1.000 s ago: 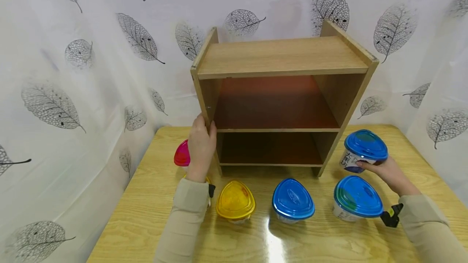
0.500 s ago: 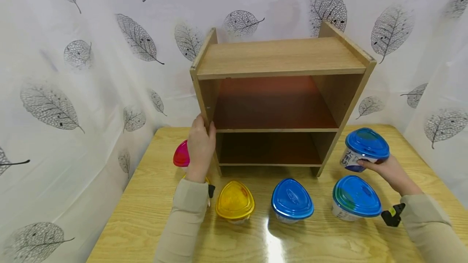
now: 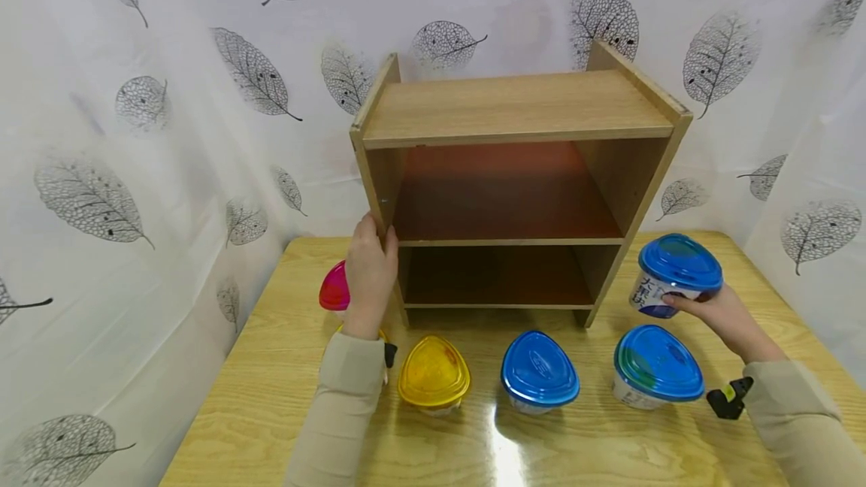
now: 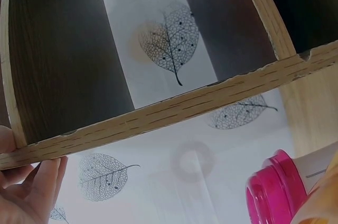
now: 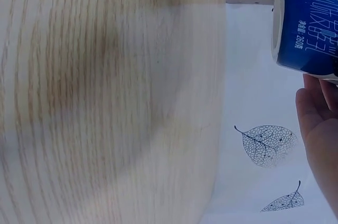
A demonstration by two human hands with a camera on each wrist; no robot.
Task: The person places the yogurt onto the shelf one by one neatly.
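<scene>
My left hand (image 3: 370, 269) grips the front edge of the left side panel of a small wooden shelf (image 3: 521, 107). In the left wrist view the fingers (image 4: 45, 187) and thumb lie on opposite sides of that panel. My right hand (image 3: 731, 322) holds a yogurt tub (image 3: 679, 273) with a blue lid and a white and blue printed side, to the right of the shelf. Seen from the right wrist, the tub (image 5: 309, 26) is held off the tabletop. Below it in the head view stands another blue-lidded tub (image 3: 658, 363) with a green patch on its lid.
In front of the shelf stand a yellow-lidded tub (image 3: 434, 373) and a blue-lidded tub (image 3: 540, 369). A pink-lidded tub (image 3: 334, 288) and another yellow-lidded one, mostly hidden, are by my left arm. Leaf-patterned sheeting (image 3: 183, 171) hangs around the wooden table (image 3: 257, 397).
My right hand has raised the blue-lidded tub slightly and shifted it a little to the right. The left hand keeps its grip on the shelf panel; the head view has drifted slightly.
</scene>
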